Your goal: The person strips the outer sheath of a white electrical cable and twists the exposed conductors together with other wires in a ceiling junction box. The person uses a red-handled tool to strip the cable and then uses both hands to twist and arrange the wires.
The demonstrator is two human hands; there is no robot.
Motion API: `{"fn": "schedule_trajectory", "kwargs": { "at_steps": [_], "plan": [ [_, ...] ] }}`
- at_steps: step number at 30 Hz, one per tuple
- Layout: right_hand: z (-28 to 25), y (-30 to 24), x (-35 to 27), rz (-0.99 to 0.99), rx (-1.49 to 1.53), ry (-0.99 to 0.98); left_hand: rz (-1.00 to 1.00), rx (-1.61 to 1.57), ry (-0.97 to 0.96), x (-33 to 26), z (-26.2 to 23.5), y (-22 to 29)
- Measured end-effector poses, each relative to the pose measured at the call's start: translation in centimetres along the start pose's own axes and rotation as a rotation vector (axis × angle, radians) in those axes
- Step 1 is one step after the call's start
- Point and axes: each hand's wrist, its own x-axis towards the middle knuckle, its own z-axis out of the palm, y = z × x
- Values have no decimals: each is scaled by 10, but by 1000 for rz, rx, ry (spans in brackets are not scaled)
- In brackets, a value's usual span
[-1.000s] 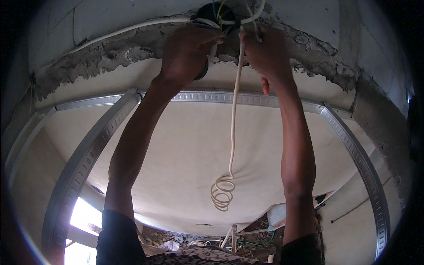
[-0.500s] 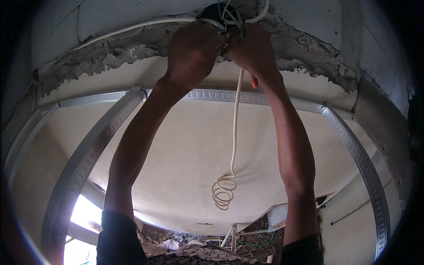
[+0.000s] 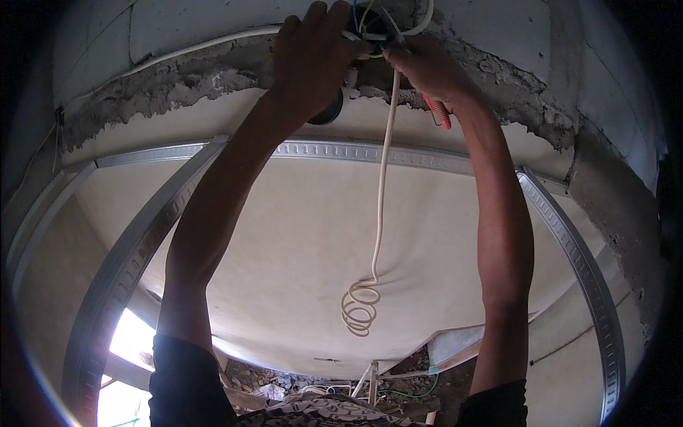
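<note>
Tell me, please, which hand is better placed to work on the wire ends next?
Right, probably: the right hand holds a red-handled tool at the wire ends, while the left hand steadies them.

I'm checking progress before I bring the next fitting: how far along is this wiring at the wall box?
Done: white cable reaches the box, its spare coiled below. In hand: left hand steadies the wires, right hand works a red-handled tool. Left: box uncovered.

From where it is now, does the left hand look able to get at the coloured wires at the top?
Probably yes: the left hand is already up against the coloured wires, with nothing between them; the right hand holds its tool just beside them.
</note>
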Motion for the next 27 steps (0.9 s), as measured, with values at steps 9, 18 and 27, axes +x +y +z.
{"fn": "schedule_trajectory", "kwargs": {
  "at_steps": [9, 18, 27],
  "plan": [
    [-23, 10, 10, 114, 136, -277, -46, -164, -5, 7, -16, -7],
    [-18, 4, 4, 161, 244, -194, 24, -256, 57, 3, 2, -21],
    [-23, 7, 5, 162, 170, -227, -217, -737, 70, -7, -26, -20]
  ]
}}
